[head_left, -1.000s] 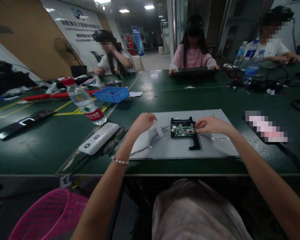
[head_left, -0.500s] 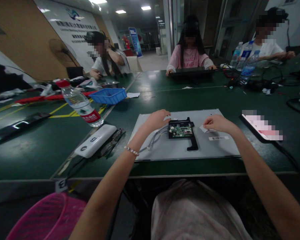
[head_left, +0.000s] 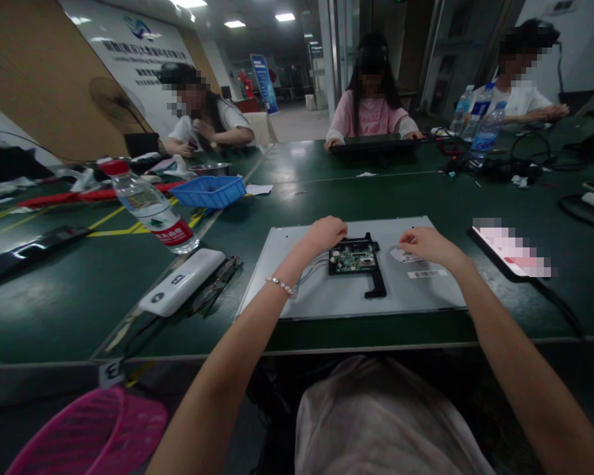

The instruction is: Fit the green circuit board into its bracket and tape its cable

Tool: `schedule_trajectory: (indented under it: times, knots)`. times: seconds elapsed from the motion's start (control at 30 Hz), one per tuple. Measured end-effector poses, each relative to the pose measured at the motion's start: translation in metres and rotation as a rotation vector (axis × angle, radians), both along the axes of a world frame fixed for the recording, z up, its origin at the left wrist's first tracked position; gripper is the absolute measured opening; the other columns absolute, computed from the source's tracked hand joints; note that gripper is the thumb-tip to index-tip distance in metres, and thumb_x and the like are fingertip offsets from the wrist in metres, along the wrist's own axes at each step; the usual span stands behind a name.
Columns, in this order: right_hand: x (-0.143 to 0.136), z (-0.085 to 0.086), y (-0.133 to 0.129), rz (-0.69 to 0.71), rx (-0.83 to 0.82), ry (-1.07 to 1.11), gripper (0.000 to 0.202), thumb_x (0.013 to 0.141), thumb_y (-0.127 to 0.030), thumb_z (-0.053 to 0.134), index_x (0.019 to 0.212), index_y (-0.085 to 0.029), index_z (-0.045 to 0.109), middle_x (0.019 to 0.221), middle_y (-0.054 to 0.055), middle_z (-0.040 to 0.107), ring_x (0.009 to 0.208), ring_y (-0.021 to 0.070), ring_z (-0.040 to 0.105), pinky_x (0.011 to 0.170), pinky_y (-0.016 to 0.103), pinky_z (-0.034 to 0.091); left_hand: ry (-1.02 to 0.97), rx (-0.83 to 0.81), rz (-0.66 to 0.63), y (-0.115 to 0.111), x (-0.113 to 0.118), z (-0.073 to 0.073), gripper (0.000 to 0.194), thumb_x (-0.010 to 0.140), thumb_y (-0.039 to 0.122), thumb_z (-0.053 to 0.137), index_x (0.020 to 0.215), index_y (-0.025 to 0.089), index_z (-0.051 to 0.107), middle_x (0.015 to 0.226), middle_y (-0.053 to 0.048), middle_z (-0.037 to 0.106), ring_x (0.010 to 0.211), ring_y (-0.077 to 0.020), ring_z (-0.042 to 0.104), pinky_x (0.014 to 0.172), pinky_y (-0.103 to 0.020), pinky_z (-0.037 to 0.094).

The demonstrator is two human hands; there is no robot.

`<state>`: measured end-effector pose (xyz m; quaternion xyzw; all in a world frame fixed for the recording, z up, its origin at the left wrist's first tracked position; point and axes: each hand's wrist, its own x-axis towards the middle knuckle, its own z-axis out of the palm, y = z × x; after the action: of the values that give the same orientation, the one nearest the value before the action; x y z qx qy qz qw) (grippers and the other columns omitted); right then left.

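A flat grey panel [head_left: 277, 290] lies on the green table in front of me. On its middle sits a green circuit board [head_left: 352, 259] in a black bracket [head_left: 376, 285], with thin grey cables [head_left: 313, 267] running off to the left. My left hand [head_left: 327, 233] is at the board's upper left edge, its fingers curled closed; what they hold, if anything, is hidden. Over a white label [head_left: 400, 254] to the right of the board, my right hand [head_left: 422, 244] has thumb and fingers pinched together. Whether the label is in that pinch is unclear. Below it is a barcode sticker [head_left: 427, 274].
To the left are a water bottle [head_left: 153, 214], a white power bank [head_left: 183, 282], eyeglasses [head_left: 216, 287] and a blue tray [head_left: 210, 192]. A phone [head_left: 509, 249] with a cable lies right of the panel. Several people sit across the table. A pink basket [head_left: 86, 435] stands below.
My left hand has moved slightly right along the board's top edge and its fingers have curled in. My right hand stays by the label. The view has shifted a little.
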<state>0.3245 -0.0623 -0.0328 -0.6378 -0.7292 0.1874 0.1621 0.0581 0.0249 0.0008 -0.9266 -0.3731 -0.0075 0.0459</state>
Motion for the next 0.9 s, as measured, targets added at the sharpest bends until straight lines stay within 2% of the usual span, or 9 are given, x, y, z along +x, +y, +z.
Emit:
schedule_trajectory:
  times: [0.2, 0.3, 0.43, 0.63, 0.77, 0.9]
  knots:
    - [-0.003, 0.003, -0.002, -0.006, 0.006, -0.029, 0.023, 0.086, -0.028, 0.053, 0.097, -0.015, 0.069, 0.097, 0.012, 0.07, 0.089, 0.0232, 0.064, 0.077, 0.033, 0.047, 0.018, -0.031, -0.001, 0.001, 0.003, 0.007, 0.028, 0.08, 0.017, 0.05, 0.093, 0.02, 0.074, 0.097, -0.007, 0.071, 0.09, -0.0208, 0.065, 0.077, -0.027, 0.049]
    - [-0.003, 0.0, 0.0, -0.019, 0.01, -0.051, 0.021, 0.086, -0.027, 0.055, 0.095, -0.015, 0.069, 0.096, 0.011, 0.07, 0.088, 0.0227, 0.064, 0.076, 0.032, 0.047, 0.009, 0.058, 0.008, 0.004, 0.004, 0.009, 0.03, 0.08, 0.016, 0.048, 0.095, 0.021, 0.074, 0.099, -0.006, 0.071, 0.091, -0.0201, 0.065, 0.078, -0.027, 0.049]
    - [-0.003, -0.001, 0.0, -0.023, 0.009, -0.046, 0.019, 0.086, -0.027, 0.056, 0.094, -0.016, 0.069, 0.095, 0.01, 0.07, 0.084, 0.0216, 0.064, 0.072, 0.03, 0.046, -0.041, 0.19, 0.027, 0.011, 0.009, 0.006, 0.031, 0.085, 0.017, 0.044, 0.098, 0.022, 0.072, 0.102, -0.006, 0.07, 0.096, -0.0198, 0.064, 0.079, -0.027, 0.049]
    - [-0.007, 0.004, -0.004, -0.027, 0.001, -0.06, 0.021, 0.087, -0.029, 0.055, 0.096, -0.016, 0.069, 0.095, 0.01, 0.069, 0.085, 0.0221, 0.064, 0.071, 0.031, 0.047, -0.003, 0.136, 0.075, 0.008, 0.012, -0.003, 0.026, 0.085, 0.02, 0.049, 0.1, 0.022, 0.071, 0.104, -0.005, 0.07, 0.097, -0.0206, 0.064, 0.08, -0.028, 0.049]
    - [-0.007, 0.005, -0.007, -0.039, 0.011, -0.048, 0.022, 0.087, -0.029, 0.054, 0.096, -0.016, 0.069, 0.096, 0.01, 0.069, 0.085, 0.0227, 0.064, 0.072, 0.032, 0.047, -0.071, 0.123, 0.075, 0.002, -0.005, 0.004, 0.03, 0.088, 0.033, 0.05, 0.11, 0.02, 0.066, 0.111, -0.006, 0.067, 0.1, -0.0219, 0.062, 0.084, -0.029, 0.049]
    - [-0.003, 0.001, -0.005, -0.041, 0.053, -0.044, 0.022, 0.087, -0.028, 0.053, 0.095, -0.016, 0.069, 0.096, 0.011, 0.07, 0.086, 0.0233, 0.064, 0.074, 0.033, 0.048, -0.106, 0.063, 0.111, -0.007, -0.038, 0.018, 0.034, 0.089, 0.037, 0.048, 0.112, 0.018, 0.065, 0.111, -0.007, 0.066, 0.096, -0.0217, 0.063, 0.084, -0.03, 0.049]
